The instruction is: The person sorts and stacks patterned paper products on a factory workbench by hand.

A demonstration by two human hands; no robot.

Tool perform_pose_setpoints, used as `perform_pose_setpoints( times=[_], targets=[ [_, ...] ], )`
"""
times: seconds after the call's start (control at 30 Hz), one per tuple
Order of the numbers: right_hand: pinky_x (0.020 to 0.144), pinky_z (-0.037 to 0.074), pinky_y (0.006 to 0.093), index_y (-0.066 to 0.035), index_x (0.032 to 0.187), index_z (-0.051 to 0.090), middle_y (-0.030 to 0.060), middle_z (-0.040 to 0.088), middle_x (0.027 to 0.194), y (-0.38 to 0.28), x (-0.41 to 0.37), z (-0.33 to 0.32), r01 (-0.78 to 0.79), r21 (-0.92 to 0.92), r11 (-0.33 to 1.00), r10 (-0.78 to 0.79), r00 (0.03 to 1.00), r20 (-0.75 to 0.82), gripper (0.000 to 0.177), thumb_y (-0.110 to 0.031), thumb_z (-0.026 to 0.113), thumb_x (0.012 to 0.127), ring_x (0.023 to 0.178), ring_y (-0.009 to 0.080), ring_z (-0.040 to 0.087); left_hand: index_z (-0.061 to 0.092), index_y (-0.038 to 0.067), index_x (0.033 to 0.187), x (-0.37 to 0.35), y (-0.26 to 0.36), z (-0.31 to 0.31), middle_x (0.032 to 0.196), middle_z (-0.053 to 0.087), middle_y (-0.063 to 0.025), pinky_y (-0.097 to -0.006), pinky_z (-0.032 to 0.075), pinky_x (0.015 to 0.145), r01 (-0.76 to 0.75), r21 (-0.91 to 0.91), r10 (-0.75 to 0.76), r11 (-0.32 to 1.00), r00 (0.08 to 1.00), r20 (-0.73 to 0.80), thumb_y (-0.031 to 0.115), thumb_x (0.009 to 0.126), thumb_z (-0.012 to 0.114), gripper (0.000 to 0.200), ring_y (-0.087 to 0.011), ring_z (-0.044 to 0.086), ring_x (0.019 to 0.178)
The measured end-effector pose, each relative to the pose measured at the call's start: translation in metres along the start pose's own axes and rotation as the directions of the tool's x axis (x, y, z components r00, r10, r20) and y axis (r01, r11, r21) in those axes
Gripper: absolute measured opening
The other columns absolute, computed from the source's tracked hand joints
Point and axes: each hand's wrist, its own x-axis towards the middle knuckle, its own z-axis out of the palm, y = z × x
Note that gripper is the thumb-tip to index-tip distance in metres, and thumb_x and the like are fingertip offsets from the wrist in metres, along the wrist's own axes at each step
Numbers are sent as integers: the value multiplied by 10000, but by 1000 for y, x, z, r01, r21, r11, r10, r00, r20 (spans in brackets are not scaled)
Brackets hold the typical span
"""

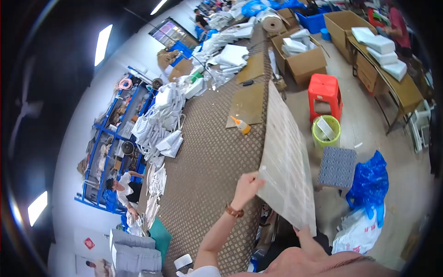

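Observation:
A long, pale translucent sheet point(288, 161) slants beside the edge of the patterned table point(207, 138). My left hand point(249, 184) is closed on the sheet's near left corner, with a brown band on that wrist. Low on the sheet's near right corner is my right hand point(302, 231), its fingers partly hidden by the sheet. An orange-and-white bottle point(241, 125) lies on a brown board point(247, 104) on the table, beyond the sheet's left edge.
White bags point(161, 115) are piled along the table's far side, where a person point(123, 188) works. On the right stand a red stool point(324, 94), a green bin point(326, 131), a patterned stool point(338, 166) and a blue bag point(369, 182).

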Motion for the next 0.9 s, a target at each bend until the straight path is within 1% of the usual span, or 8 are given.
perform_pose_setpoints(
  times=[0.03,0.23,0.37,0.5,0.63,0.77,0.87,0.9],
  targets=[
    [986,427,594,-81,1373,413,249,468,1324,22,-6,4,208,70,976,-208,978,-3,648,-548,398,925,1179,376,502,695,3,1007,-17,10,1,680,649,-1,-247,421,575,-26,-55,27,998,999,17,96,818,587,236,-57,552,618],
    [999,425,565,-90,1372,427,204,478,1341,12,-17,24,93,19,995,-95,983,160,597,-499,400,938,1203,365,495,687,28,1022,-72,59,-5,615,585,0,-274,388,509,11,-90,-7,996,999,47,108,837,584,227,-52,462,555],
    [1010,423,541,-98,1371,437,168,486,1354,36,-37,33,-40,28,999,32,970,243,558,-460,402,949,1222,355,489,684,65,1075,-116,100,-39,593,538,-20,-269,373,495,71,121,-71,990,997,-6,115,848,598,248,-45,419,548],
    [1021,421,518,-105,1370,448,131,494,1367,54,-57,54,-162,10,987,150,930,335,520,-421,404,959,1241,346,483,661,102,1157,-162,104,-60,606,526,-41,-266,366,500,8,246,9,969,998,-66,113,850,624,309,-41,404,557],
    [1031,420,495,-113,1369,459,95,503,1380,68,-81,80,-257,20,966,224,876,426,485,-382,406,970,1260,337,477,661,91,1170,-213,112,-92,652,578,-7,-258,373,513,32,118,-8,992,980,-196,116,859,644,312,-38,405,582],
    [1049,402,501,-97,1372,453,90,506,1377,80,-131,123,-197,-7,980,178,866,467,472,-354,415,979,1254,345,479,662,30,1157,-272,135,-121,739,635,21,-243,388,541,62,119,-26,991,959,-283,113,870,642,299,-34,445,618],
    [1061,399,500,-109,1376,458,82,511,1375,73,-170,156,-121,-26,992,118,859,499,456,-323,440,973,1254,330,478,686,-39,1043,-305,120,-146,878,684,-15,-199,424,667,-7,-146,-77,989,825,-560,49,830,672,230,-56,559,760],
    [1061,399,500,-109,1376,458,82,511,1375,69,-188,165,-111,-13,994,102,861,499,456,-323,440,973,1254,330,478,686,-39,1043,-318,115,-151,878,684,-15,-199,424,667,-13,-150,-73,989,833,-548,49,830,672,230,-56,559,760]
  ],
)
